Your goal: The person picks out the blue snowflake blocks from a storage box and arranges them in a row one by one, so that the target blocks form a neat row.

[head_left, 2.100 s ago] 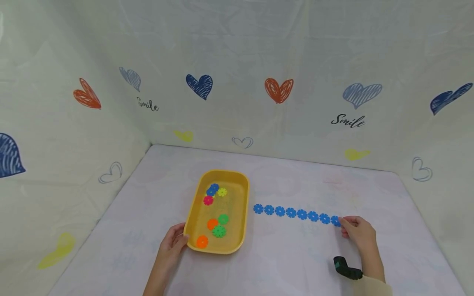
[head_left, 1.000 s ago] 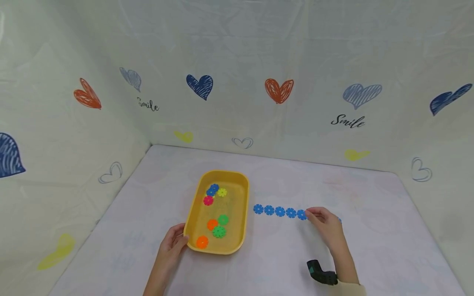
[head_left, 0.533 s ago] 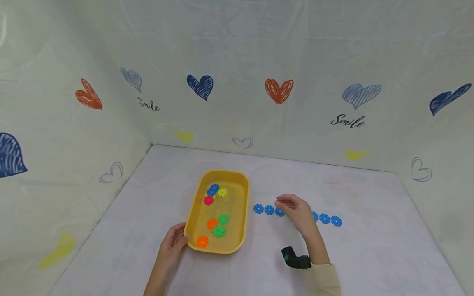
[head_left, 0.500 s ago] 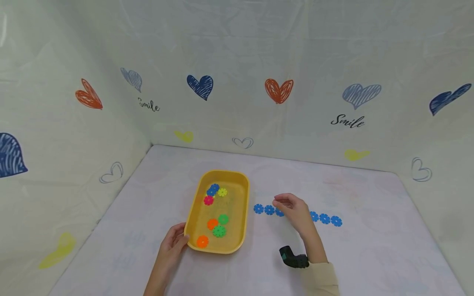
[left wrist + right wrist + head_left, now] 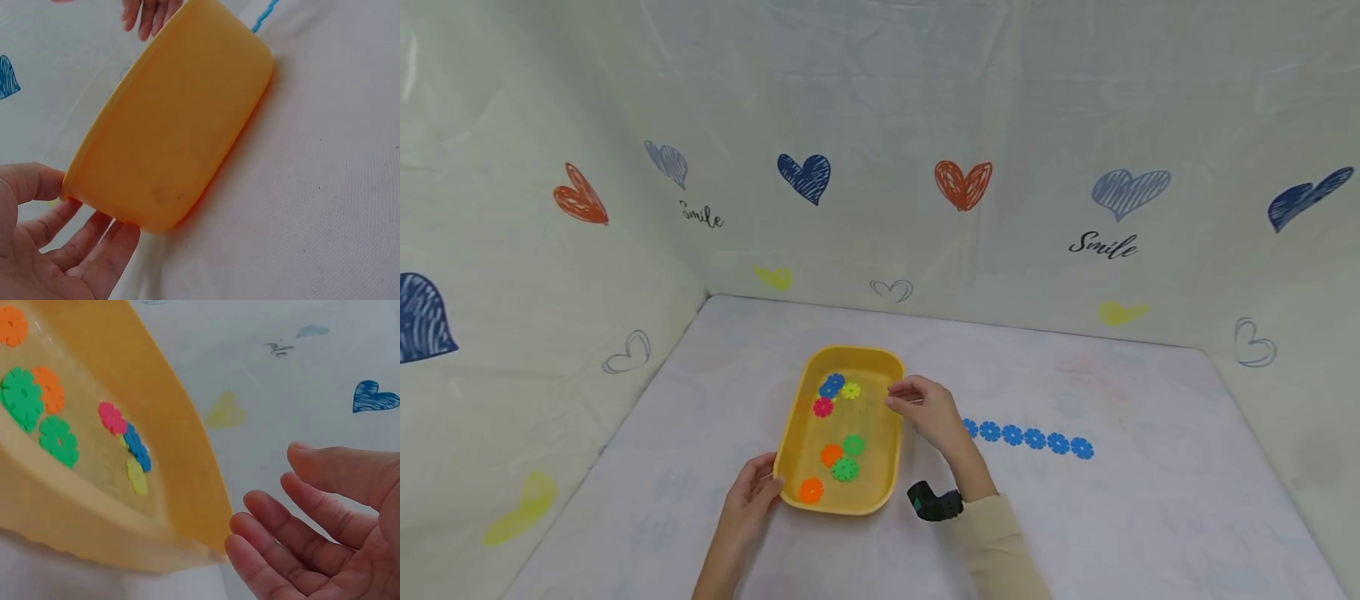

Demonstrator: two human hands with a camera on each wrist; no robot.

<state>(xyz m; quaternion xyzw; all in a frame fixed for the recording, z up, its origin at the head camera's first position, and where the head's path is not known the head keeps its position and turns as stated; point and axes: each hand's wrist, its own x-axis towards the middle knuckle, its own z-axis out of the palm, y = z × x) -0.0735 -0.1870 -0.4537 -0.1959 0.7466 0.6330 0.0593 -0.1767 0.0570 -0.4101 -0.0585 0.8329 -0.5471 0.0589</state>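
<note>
A yellow plastic tray (image 5: 876,483) stands left of centre on the table. My left hand (image 5: 748,500) holds its near left corner; the left wrist view shows the thumb on the rim and the fingers under it. Over the tray's right rim hovers my right hand (image 5: 932,417), its fingers loosely bent and, in the right wrist view, nothing between them. Notched plastic discs lie in the tray: blue (image 5: 831,387), yellow (image 5: 851,391), pink (image 5: 823,407), green (image 5: 845,469) and orange (image 5: 811,491). A row of blue discs (image 5: 1012,435) runs rightward; my right hand hides its left end.
The white table (image 5: 1120,517) meets a pale curtain (image 5: 880,100) printed with hearts at the back and sides. A black device (image 5: 934,502) is strapped to my right wrist.
My right hand has travelled left along the blue row, from its right end to the tray's right rim. My left hand and the tray have stayed in place.
</note>
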